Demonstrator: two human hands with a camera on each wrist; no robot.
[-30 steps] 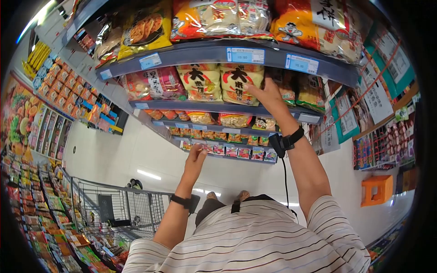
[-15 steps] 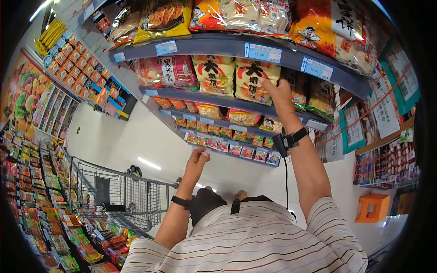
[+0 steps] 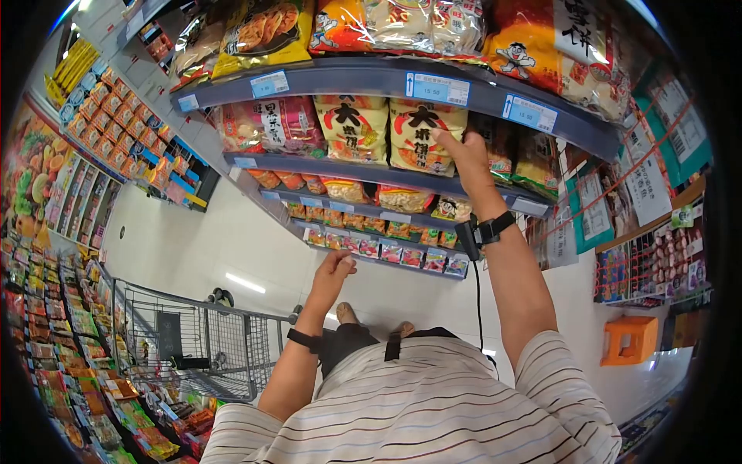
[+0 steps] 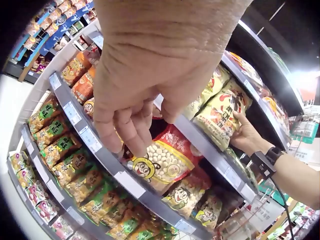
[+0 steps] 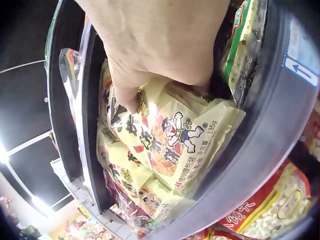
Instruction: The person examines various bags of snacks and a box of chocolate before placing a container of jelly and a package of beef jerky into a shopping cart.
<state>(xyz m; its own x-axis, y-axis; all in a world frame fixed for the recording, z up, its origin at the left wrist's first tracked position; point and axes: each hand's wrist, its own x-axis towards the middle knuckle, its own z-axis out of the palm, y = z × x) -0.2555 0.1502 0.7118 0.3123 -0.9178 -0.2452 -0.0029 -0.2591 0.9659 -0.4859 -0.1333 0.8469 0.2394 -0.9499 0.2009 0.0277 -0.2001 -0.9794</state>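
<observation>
On a middle shelf in the head view stands a pale yellow bag of rice crackers [image 3: 417, 147] with large black characters. My right hand [image 3: 473, 166] grips its right side, thumb on the front and the other fingers hidden behind. In the right wrist view the upper part of that bag [image 5: 165, 145] bulges under the hand. A matching yellow bag [image 3: 352, 131] sits just left of it. My left hand [image 3: 328, 280] hangs in front of the lower shelves, fingers loosely bent around nothing. Below that hand in the left wrist view lies a red bag of small round biscuits [image 4: 162, 165].
Large snack bags [image 3: 421, 27] fill the shelf above, behind a shelf edge with price labels [image 3: 437, 89]. Purple-red bags [image 3: 267, 124] stand to the left. A wire shopping cart [image 3: 193, 332] is at lower left, an orange stool [image 3: 630, 340] at right.
The head view shifted rightward, then slightly back. My right hand stays at the yellow bag, its thumb against the front. My left hand hangs in much the same place.
</observation>
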